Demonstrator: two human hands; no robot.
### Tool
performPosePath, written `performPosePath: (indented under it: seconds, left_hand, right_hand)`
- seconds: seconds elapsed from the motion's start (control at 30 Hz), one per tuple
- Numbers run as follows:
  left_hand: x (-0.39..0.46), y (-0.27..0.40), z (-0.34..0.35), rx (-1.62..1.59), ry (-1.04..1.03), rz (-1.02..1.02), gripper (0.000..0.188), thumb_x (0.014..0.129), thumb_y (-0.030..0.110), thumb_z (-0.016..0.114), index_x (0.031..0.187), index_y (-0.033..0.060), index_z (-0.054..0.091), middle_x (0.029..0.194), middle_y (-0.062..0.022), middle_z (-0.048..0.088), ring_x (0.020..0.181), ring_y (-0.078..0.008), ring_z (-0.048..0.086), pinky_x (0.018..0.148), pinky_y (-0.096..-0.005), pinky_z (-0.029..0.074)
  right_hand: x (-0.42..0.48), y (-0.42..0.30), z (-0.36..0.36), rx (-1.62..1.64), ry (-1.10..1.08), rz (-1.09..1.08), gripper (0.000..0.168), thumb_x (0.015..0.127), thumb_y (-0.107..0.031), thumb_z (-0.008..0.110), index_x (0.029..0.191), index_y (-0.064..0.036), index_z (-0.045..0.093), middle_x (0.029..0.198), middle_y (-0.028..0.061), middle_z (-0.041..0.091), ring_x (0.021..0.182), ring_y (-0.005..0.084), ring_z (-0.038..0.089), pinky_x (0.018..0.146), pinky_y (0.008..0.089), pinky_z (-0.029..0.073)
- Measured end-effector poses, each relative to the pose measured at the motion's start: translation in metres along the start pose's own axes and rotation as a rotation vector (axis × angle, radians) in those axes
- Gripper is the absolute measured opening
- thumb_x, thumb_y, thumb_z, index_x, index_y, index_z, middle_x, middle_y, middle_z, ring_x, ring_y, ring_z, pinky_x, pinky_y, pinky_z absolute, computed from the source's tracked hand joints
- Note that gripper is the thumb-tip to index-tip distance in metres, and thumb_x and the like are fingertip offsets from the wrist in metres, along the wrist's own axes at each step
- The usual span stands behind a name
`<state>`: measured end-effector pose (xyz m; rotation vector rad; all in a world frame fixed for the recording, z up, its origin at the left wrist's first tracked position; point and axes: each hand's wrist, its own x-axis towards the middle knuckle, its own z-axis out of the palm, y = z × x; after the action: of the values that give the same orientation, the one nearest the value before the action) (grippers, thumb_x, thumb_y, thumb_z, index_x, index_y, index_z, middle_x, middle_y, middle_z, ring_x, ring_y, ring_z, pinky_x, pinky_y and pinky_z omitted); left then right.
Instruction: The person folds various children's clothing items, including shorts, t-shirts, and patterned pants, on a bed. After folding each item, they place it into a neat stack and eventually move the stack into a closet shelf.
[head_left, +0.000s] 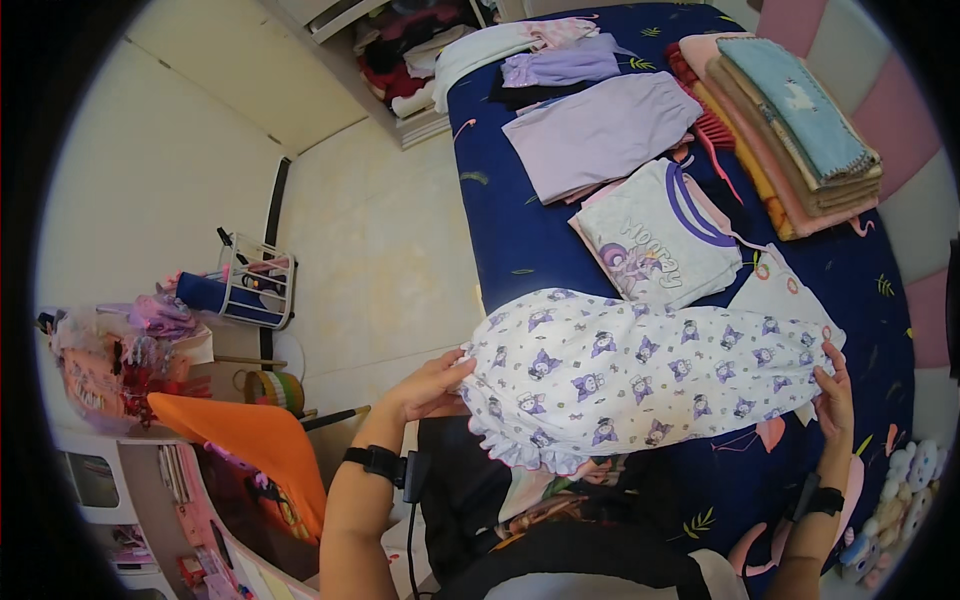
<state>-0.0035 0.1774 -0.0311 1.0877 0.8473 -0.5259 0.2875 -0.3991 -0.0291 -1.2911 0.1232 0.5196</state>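
Stretched sideways between both hands is a white cotton garment (637, 375) with purple cartoon figures and a ruffled edge at its lower left. My left hand (439, 382) grips its left end near the ruffle. At the opposite end, my right hand (834, 394) pinches the gathered edge. Just beyond it lies a folded white T-shirt (660, 232) with purple neck trim and a printed figure. Part of a white piece with small orange motifs (787, 289) shows from beneath the held garment, the rest hidden.
On the dark blue bedsheet (517, 255) lie folded lilac trousers (600, 135), a purple garment (562, 64) and a stack of folded blankets (810, 127). A red bristled brush (716, 142) rests beside the stack. An orange chair (255, 442) and a white wire rack (259, 281) stand to the left.
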Motion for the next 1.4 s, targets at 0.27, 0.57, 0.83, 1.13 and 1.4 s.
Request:
performPosePath:
  seconds: [0.27, 0.57, 0.83, 1.13, 1.4]
  left_hand:
    - [0.011, 0.011, 0.012, 0.013, -0.038, 0.062, 0.052, 0.092, 0.024, 0.067, 0.137, 0.0094, 0.043, 0.130, -0.0057, 0.056, 0.118, -0.0163, 0.055, 0.100, -0.0344, 0.045]
    - [-0.051, 0.035, -0.036, 0.040, 0.156, 0.314, 0.046, 0.084, 0.010, 0.072, 0.125, 0.0065, 0.051, 0.115, -0.0055, 0.061, 0.105, -0.0159, 0.061, 0.095, -0.0311, 0.048]
    - [-0.118, 0.043, -0.046, 0.097, 0.324, 0.352, 0.048, 0.084, -0.002, 0.068, 0.127, 0.0089, 0.048, 0.110, -0.0060, 0.061, 0.097, -0.0155, 0.062, 0.080, -0.0307, 0.055]
    - [-0.072, 0.103, 0.124, 0.041, -0.244, 0.478, 0.050, 0.093, 0.012, 0.062, 0.138, 0.0113, 0.039, 0.122, -0.0086, 0.053, 0.107, -0.0187, 0.058, 0.092, -0.0374, 0.053]
    - [-0.014, 0.069, 0.128, 0.996, -0.308, 0.728, 0.037, 0.094, 0.020, 0.062, 0.129, 0.0083, 0.056, 0.134, -0.0123, 0.047, 0.121, -0.0254, 0.046, 0.091, -0.0337, 0.045]
  right_hand:
    - [-0.007, 0.013, -0.013, 0.023, 0.033, 0.010, 0.050, 0.088, 0.002, 0.063, 0.135, -0.005, 0.046, 0.126, 0.0148, 0.059, 0.114, 0.0236, 0.061, 0.097, 0.0377, 0.052]
    - [-0.013, 0.012, 0.014, 0.067, -0.087, -0.028, 0.061, 0.083, 0.002, 0.067, 0.139, -0.006, 0.042, 0.135, 0.0151, 0.052, 0.121, 0.0254, 0.055, 0.104, 0.0398, 0.046]
    - [-0.023, 0.027, 0.054, 0.029, -0.134, 0.117, 0.060, 0.080, 0.006, 0.070, 0.133, -0.008, 0.046, 0.127, 0.0127, 0.056, 0.115, 0.0239, 0.059, 0.097, 0.0379, 0.051]
    - [-0.032, 0.007, 0.108, -0.053, -0.223, 0.104, 0.056, 0.081, 0.008, 0.069, 0.132, -0.002, 0.048, 0.110, 0.0066, 0.061, 0.084, 0.0067, 0.063, 0.073, 0.0194, 0.052]
    - [-0.039, -0.014, 0.149, -0.065, -0.361, 0.026, 0.056, 0.080, 0.004, 0.071, 0.131, 0.001, 0.047, 0.124, 0.0089, 0.054, 0.112, 0.0157, 0.057, 0.097, 0.0290, 0.048]
